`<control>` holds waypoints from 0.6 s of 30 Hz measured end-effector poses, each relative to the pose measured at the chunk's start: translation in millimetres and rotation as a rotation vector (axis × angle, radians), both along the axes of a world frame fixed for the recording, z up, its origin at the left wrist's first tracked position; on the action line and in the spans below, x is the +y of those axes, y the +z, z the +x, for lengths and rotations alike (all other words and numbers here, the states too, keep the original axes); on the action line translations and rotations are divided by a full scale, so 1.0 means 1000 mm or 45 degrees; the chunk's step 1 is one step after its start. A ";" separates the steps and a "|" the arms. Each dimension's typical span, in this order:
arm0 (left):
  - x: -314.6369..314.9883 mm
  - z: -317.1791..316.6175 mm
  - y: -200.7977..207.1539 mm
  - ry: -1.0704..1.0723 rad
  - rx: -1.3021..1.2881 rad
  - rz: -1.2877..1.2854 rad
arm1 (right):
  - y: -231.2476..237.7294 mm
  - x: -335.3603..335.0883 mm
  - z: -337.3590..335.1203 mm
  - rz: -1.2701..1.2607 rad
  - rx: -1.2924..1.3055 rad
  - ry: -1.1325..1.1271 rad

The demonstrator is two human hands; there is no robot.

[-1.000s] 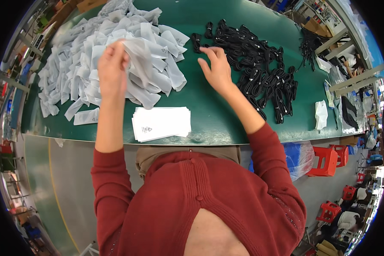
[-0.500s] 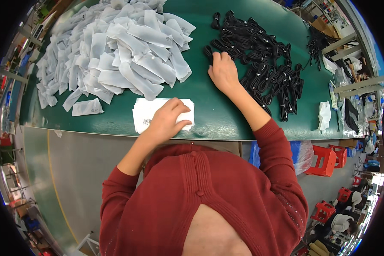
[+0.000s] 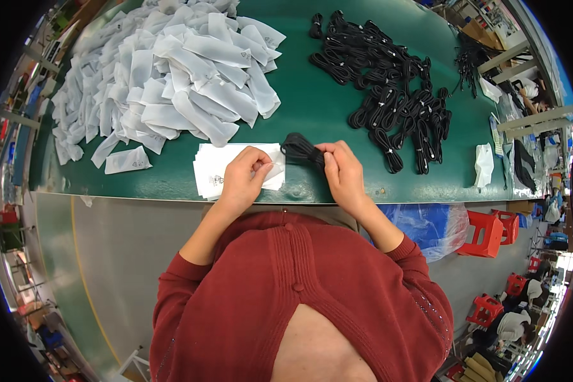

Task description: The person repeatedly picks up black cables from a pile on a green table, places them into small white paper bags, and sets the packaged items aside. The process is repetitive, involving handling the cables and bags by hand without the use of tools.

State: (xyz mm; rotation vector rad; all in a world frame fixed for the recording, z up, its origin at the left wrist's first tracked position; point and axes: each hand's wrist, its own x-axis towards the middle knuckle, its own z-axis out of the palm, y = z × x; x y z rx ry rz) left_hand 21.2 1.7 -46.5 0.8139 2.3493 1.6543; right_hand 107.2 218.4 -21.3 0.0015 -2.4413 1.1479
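Note:
My right hand [image 3: 344, 173] pinches a coiled black cable [image 3: 299, 148] by one end, just above the table near its front edge. The cable's looped end points left, toward the white bags. My left hand [image 3: 245, 177] is closed on the edge of the top bag of a flat stack of white plastic bags [image 3: 209, 169]. Part of the stack lies hidden under that hand. Further off to the right lies a pile of bundled black cables [image 3: 388, 102]. A big heap of filled white bags [image 3: 172, 76] covers the far left.
One filled bag [image 3: 128, 160] lies apart at the heap's near side. The green table [image 3: 293, 70] has its front edge close to my body. At the right are a white piece of plastic [image 3: 484, 165], loose black cables [image 3: 470, 63] and red stools [image 3: 481, 233] beyond the edge.
My right hand has come from the cable pile toward me and left, bringing one coiled cable. My left hand has shifted slightly and now pinches the top bag's edge.

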 end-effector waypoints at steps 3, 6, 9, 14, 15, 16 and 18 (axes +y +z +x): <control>0.000 -0.001 0.001 0.016 -0.007 0.040 | -0.007 -0.004 0.006 0.173 0.099 0.037; 0.001 -0.002 0.002 -0.001 0.005 0.081 | -0.009 -0.005 0.009 0.298 0.136 0.121; 0.001 0.001 0.004 -0.074 0.039 0.128 | -0.012 -0.001 0.008 0.388 0.126 0.244; -0.001 0.006 0.012 -0.233 0.189 0.073 | -0.027 -0.002 0.000 -0.032 0.017 0.266; -0.002 0.007 0.013 -0.257 0.243 0.060 | -0.022 -0.003 0.000 -0.335 -0.296 0.191; -0.002 0.007 0.016 -0.263 0.281 0.046 | -0.012 -0.004 0.001 -0.637 -0.608 0.110; -0.004 0.006 0.023 -0.275 0.360 0.019 | -0.010 -0.004 0.001 -1.076 -0.903 0.062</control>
